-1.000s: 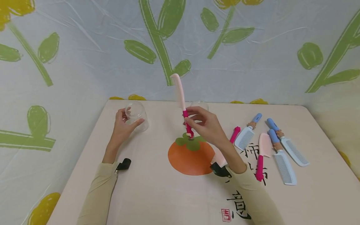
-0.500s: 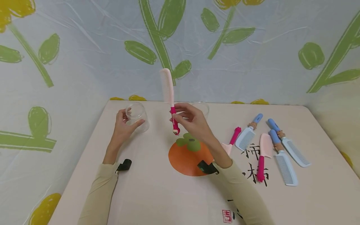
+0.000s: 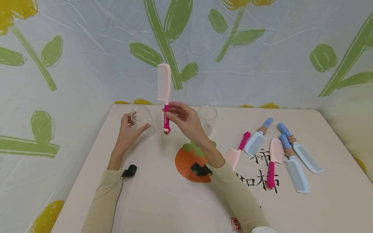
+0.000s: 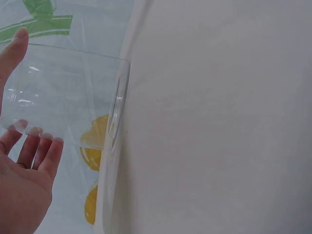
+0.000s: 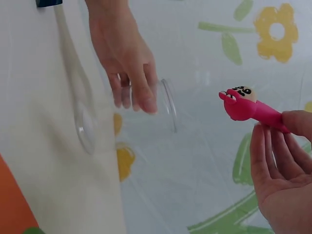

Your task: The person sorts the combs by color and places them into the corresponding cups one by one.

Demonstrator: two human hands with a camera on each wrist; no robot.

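My left hand (image 3: pixel 128 131) grips a clear, see-through jar (image 3: pixel 143 121) at the back left of the table, thumb on the near side and fingers round the far side. In the left wrist view the jar (image 4: pixel 73 97) stands on the table. Between thumb and fingers my right hand (image 3: pixel 186 120) pinches the dark pink handle of a pale pink comb (image 3: pixel 164 85). The comb is upright, teeth facing left, its handle end with a small cartoon head (image 5: pixel 239 102) pointing down. It hangs to the right of the jar, above the table.
A second clear jar (image 3: pixel 208 118) stands behind my right forearm. Two pink combs, one (image 3: pixel 275 151) farther right, and several blue combs, one (image 3: pixel 295 173) nearest me, lie on the right of the table (image 3: pixel 151 200). A patterned cloth wall (image 3: pixel 102 64) rises behind the table.
My right hand has carried the pink comb left and up toward the jar, and the comb has turned so its toothed side shows. My left hand and its jar stay put.
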